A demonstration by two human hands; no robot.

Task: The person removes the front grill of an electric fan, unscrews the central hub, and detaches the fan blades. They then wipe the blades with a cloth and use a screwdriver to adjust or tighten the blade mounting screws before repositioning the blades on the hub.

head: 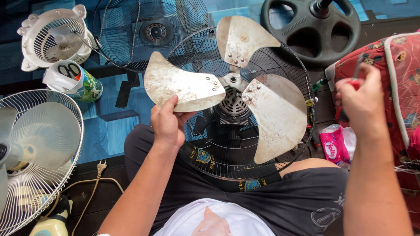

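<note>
A large fan with three worn metal blades [271,113] and a black wire rear guard [245,168] rests on my lap. My left hand [167,123] grips the lower edge of the left blade [181,83]. The hub [232,80] sits at the centre, with the motor behind it. My right hand [361,102] is off to the right, closed around a red-handled tool [355,78] whose shaft points up. The tool's tip is hard to make out.
A black front guard [148,32] lies at the back. A small white fan [54,37] and a cup holding scissors [76,81] sit at the left. A white standing fan [37,153] is nearer. A black round base [313,28], red floral cloth [393,70] and pink packet [332,146] lie right.
</note>
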